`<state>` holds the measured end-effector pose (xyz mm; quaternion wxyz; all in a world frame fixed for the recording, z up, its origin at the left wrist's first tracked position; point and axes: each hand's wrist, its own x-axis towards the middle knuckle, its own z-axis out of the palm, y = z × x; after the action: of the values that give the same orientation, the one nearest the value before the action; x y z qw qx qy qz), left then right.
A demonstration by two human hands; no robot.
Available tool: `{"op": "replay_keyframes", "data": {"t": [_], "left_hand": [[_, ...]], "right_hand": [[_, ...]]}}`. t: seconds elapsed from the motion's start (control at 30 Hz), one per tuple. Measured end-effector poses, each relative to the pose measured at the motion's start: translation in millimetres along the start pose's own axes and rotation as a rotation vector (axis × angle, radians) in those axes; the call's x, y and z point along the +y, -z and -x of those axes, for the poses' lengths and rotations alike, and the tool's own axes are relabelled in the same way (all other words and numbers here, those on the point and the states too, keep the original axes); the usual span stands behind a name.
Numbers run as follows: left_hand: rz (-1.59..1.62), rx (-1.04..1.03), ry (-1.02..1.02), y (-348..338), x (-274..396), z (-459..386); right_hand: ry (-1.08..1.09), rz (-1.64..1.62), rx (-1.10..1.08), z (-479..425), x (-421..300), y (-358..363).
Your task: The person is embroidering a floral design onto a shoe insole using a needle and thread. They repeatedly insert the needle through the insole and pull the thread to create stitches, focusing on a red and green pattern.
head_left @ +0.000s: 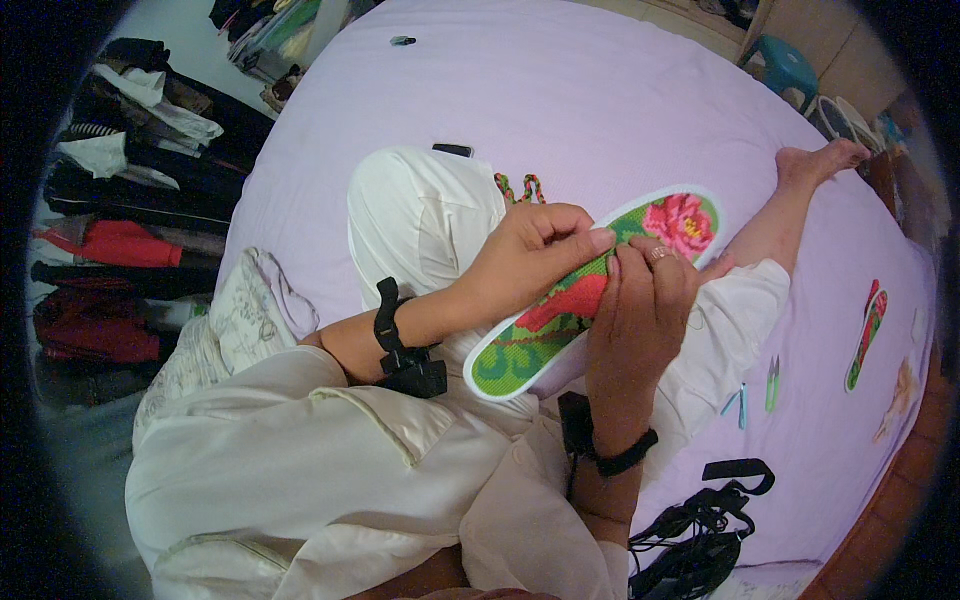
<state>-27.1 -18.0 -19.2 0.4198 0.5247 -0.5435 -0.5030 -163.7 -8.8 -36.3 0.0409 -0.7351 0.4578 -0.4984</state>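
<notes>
An embroidered shoe insole (517, 364) with a white border lies slanted over my lap, green with a pink flower and a red shape. My left hand (536, 244) pinches its upper left edge between thumb and fingers. Across its middle lies my right hand (649, 300), fingers bent on the stitched face near the left thumb tip; a ring is on one finger. Whether a needle or thread is between the fingertips cannot be told. Just beyond the left hand lies a red and green braided cord (531, 187). Both wrists wear black straps with small boxes.
On the lilac bedsheet (600, 97) lie a black phone (453, 150), a small dark bottle (403, 40), green-handled snips (772, 384), a light blue tool (742, 405), another patterned insole (866, 341) and black straps with cables (690, 540). Clothes (135, 247) hang at the left.
</notes>
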Motion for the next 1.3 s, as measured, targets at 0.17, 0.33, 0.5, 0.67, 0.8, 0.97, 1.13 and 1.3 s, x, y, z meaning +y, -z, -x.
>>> {"op": "replay_keyframes", "data": {"t": [0.17, 0.33, 0.5, 0.67, 0.8, 0.97, 1.13, 1.3], "left_hand": [[-0.137, 0.008, 0.052, 15, 3, 3], [0.014, 0.208, -0.136, 83, 11, -14], [0.101, 0.528, -0.054, 195, 35, 3], [-0.267, 0.44, -0.144, 193, 29, 18], [0.037, 0.24, 0.021, 119, 36, 14], [-0.104, 0.171, 0.003, 80, 36, 20], [-0.085, 0.256, -0.039, 67, 47, 13], [-0.081, 0.327, -0.069, 82, 49, 10]], "right_hand": [[-0.474, -1.068, -0.004, -16, -4, 20], [-0.845, -1.119, 0.567, 2, 62, 92], [-0.79, -1.09, 0.692, 43, 140, 154], [-0.833, -0.801, 0.491, 8, 97, 100], [-0.528, -1.02, 0.153, -14, 33, 11], [-0.63, -1.431, -0.291, -10, -25, -24], [-0.825, -1.677, -0.696, 3, -39, -23], [-0.827, -1.296, -0.905, 5, -16, -12]]}}
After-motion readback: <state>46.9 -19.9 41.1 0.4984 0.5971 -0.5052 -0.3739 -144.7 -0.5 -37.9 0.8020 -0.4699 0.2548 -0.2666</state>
